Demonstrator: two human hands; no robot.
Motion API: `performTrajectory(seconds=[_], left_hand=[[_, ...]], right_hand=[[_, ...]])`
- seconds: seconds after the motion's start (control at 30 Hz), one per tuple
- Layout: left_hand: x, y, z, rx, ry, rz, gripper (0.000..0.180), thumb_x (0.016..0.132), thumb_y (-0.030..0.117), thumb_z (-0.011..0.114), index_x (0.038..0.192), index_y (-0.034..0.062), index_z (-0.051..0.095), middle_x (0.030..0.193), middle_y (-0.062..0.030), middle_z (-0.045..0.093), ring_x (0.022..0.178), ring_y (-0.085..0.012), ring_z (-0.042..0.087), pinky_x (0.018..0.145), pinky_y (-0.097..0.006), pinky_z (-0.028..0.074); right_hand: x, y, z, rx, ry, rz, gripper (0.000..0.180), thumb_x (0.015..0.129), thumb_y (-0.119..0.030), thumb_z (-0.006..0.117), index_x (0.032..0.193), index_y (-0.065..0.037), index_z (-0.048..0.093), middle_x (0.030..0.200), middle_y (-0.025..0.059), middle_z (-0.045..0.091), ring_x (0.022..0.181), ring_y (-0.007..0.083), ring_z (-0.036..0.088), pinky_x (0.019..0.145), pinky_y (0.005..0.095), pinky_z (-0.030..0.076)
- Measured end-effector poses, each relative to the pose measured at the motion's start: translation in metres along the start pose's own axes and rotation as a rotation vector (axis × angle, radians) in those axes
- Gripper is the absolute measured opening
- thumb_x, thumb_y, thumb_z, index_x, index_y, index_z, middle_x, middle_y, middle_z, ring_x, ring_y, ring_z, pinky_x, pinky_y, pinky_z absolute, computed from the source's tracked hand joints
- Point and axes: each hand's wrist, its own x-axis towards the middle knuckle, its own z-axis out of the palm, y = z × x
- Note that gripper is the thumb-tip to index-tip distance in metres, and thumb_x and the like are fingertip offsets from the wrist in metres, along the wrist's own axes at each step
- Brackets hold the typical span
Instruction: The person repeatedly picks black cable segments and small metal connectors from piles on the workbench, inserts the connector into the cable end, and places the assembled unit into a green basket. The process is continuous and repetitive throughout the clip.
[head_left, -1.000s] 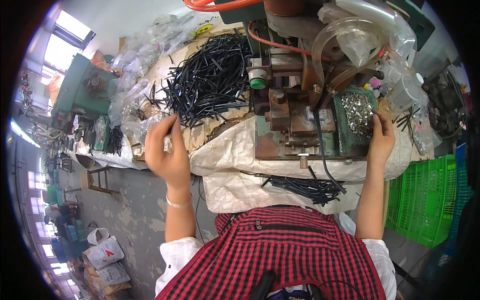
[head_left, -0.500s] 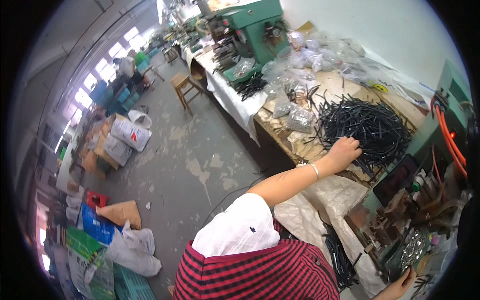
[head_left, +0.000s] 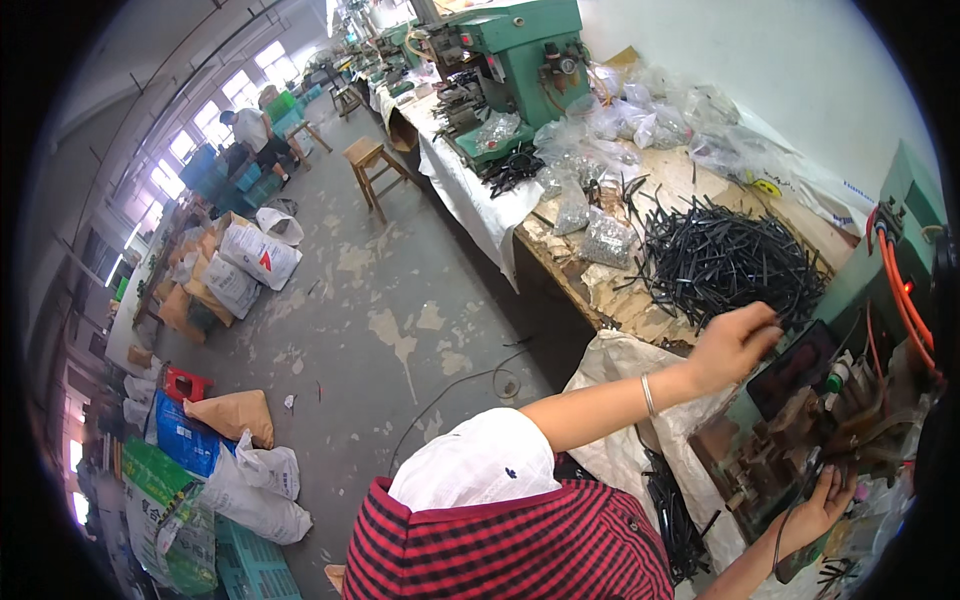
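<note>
My left hand [head_left: 738, 350] hangs at the near right edge of a heap of black strips [head_left: 720, 260] on the bench, fingers curled together. Whatever lies between those fingertips, if anything, is too small to make out. Farther right and nearer to me, my right hand [head_left: 822, 505] reaches up to the metal fixture [head_left: 770, 450] of a green machine [head_left: 905, 200]. Its fingers are bent and close together near a thin dark piece; I cannot tell exactly what they grip. A dark flat screen [head_left: 792, 370] leans on the machine between the two hands.
Clear bags of small metal parts [head_left: 606, 238] lie beyond the heap. Orange hoses [head_left: 902, 290] run down the machine. More black strips [head_left: 672, 515] lie in a pale sack below. A wooden stool [head_left: 372, 170], filled sacks [head_left: 258, 250] and a distant person [head_left: 255, 135] are leftward.
My left hand has left the heap's near-left edge, moving right and toward me with fingers curled. My right hand has come up from the metal parts' lower edge to the fixture.
</note>
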Motion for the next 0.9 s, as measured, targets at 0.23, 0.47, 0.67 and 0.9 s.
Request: performTrajectory(seconds=[0.23, 0.47, 0.67, 0.9], left_hand=[[0.032, 0.084, 0.048, -0.157, -0.135, 0.622, 0.021, 0.084, 0.011, 0.078, 0.091, -0.0006, 0.061, 0.081, -0.0162, 0.057, 0.075, -0.0412, 0.059, 0.064, -0.045, 0.049], [-0.051, 0.06, 0.073, 0.12, -0.424, 0.973, 0.015, 0.079, 0.018, 0.065, 0.083, 0.0049, 0.059, 0.08, -0.009, 0.057, 0.062, -0.0258, 0.058, 0.05, -0.037, 0.043], [-0.051, 0.048, 0.067, 0.21, -0.43, 1.062, 0.014, 0.078, 0.021, 0.071, 0.089, 0.014, 0.064, 0.087, -0.0015, 0.063, 0.062, -0.0148, 0.06, 0.048, -0.029, 0.043], [-0.045, 0.051, 0.084, 0.184, -0.442, 1.082, 0.024, 0.073, 0.007, 0.082, 0.091, 0.0087, 0.067, 0.102, -0.0103, 0.073, 0.053, -0.0094, 0.056, 0.044, -0.024, 0.042]], right_hand=[[-0.015, -0.042, 0.016, 0.163, -0.102, 0.121, 0.062, 0.098, -0.015, 0.067, 0.152, 0.002, 0.042, 0.139, 0.0175, 0.057, 0.123, 0.0269, 0.058, 0.108, 0.0385, 0.045], [-0.023, -0.034, -0.056, -0.408, -0.436, -0.149, 0.054, 0.099, -0.014, 0.063, 0.148, 0.004, 0.048, 0.147, 0.0201, 0.054, 0.134, 0.0291, 0.053, 0.115, 0.0411, 0.038], [0.001, 0.038, -0.118, -1.279, -0.064, -0.265, 0.037, 0.089, -0.016, 0.074, 0.12, 0.004, 0.069, 0.112, 0.025, 0.07, 0.107, 0.0414, 0.064, 0.096, 0.0479, 0.05], [0.042, 0.042, -0.103, -1.044, 0.093, -0.478, 0.011, 0.086, -0.015, 0.075, 0.092, -0.007, 0.073, 0.091, 0.0119, 0.07, 0.093, 0.0352, 0.064, 0.084, 0.0451, 0.05]])
